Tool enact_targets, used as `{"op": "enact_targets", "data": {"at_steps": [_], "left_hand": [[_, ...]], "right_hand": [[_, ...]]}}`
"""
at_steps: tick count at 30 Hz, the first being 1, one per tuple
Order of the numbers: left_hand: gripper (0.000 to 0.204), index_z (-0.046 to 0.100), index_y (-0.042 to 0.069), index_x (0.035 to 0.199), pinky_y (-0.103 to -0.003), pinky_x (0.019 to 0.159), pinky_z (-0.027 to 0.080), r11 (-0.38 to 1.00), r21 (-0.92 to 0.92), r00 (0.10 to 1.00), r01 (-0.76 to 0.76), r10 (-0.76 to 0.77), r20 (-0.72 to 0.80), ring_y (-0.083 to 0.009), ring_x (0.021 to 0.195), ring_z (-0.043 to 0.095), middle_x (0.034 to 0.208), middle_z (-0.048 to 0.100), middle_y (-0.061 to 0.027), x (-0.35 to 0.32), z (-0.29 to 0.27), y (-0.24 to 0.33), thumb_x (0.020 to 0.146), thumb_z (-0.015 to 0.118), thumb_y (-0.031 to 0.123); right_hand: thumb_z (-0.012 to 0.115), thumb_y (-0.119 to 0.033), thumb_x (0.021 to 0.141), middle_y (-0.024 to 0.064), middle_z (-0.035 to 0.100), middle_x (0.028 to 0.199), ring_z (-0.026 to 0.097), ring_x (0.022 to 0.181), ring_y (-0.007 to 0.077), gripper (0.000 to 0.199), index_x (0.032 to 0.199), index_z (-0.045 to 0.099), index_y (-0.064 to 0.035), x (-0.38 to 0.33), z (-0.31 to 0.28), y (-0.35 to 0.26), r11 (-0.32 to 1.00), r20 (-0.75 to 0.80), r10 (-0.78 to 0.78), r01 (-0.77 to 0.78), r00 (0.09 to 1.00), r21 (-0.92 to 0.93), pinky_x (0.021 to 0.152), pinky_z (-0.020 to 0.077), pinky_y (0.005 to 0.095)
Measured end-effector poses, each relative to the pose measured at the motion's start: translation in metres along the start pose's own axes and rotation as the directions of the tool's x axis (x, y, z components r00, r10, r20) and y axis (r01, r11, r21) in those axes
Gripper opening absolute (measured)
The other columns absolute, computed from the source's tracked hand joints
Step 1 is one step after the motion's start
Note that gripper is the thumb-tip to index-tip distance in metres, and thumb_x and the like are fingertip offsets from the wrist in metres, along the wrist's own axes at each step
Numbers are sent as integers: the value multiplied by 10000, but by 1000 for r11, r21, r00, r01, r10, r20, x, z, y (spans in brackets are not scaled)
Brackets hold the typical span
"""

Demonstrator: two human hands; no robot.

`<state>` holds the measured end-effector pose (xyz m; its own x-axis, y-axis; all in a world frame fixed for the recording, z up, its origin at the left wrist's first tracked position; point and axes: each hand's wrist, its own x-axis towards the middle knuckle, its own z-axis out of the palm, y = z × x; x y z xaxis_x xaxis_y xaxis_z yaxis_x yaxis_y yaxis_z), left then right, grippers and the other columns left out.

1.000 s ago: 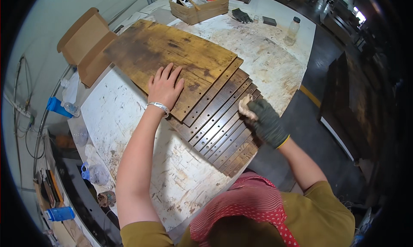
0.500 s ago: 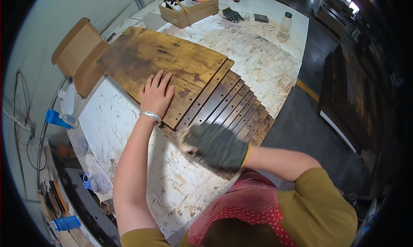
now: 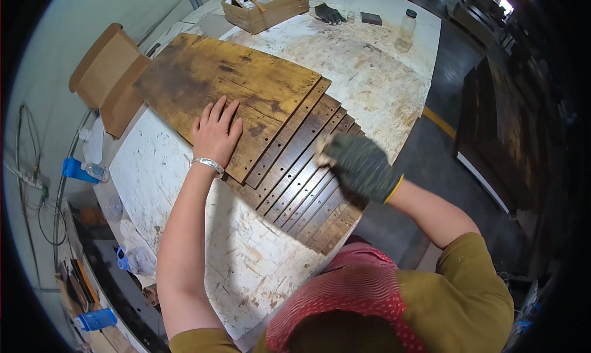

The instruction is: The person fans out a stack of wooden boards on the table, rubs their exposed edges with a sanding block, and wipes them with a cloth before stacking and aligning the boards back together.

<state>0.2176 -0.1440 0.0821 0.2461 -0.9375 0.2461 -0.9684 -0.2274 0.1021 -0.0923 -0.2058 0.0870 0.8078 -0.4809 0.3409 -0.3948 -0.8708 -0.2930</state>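
A stack of dark brown wooden boards (image 3: 215, 70) lies on the white table, fanned in steps so that a row of drilled edges shows toward me. My bare left hand (image 3: 215, 134), a silver bangle at its wrist, rests flat with fingers spread on the top board. In a dark grey knitted glove with a yellow cuff, my right hand (image 3: 360, 167) is closed round a crumpled tan wad (image 3: 322, 152), perhaps a rag. It is over the stepped board edges, right of the stack's middle. The glove hides part of the boards beneath.
At the back stand a cardboard box of odds and ends (image 3: 265, 14), a loose dark glove (image 3: 329, 13), a dark block (image 3: 371, 19) and a capped jar (image 3: 406, 32). An open carton (image 3: 108, 76) is at the left. Dark panels (image 3: 502, 137) stand on the floor at right.
My right hand has swept from the near left ends of the stepped boards away and to the right, still gripping the tan wad. My left hand stays on the top board.
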Motion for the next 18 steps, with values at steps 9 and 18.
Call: {"op": "enact_targets", "data": {"at_steps": [9, 18], "left_hand": [[476, 440, 244, 1366, -471, 1100, 219, 1000, 6, 999, 13, -13, 46, -266, 1353, 303, 1468, 355, -37, -3, -3, 10, 930, 395, 431], [492, 428, 248, 1377, -472, 1096, 217, 1000, 12, 999, 26, -27, 38, -266, 1363, 292, 1476, 350, -20, -1, 0, 3, 932, 392, 454]], "right_hand": [[626, -151, 801, 124, 613, 909, 617, 869, 292, 173, 962, 624, -88, 19, 1, 44, 286, 83, 50, -94, 995, 953, 760, 494, 382], [524, -130, 800, 101, 604, 909, 605, 848, 272, 164, 940, 606, -104, 24, -16, 16, 1000, 154, -16, 15, 988, 9, 729, 475, 389]]}}
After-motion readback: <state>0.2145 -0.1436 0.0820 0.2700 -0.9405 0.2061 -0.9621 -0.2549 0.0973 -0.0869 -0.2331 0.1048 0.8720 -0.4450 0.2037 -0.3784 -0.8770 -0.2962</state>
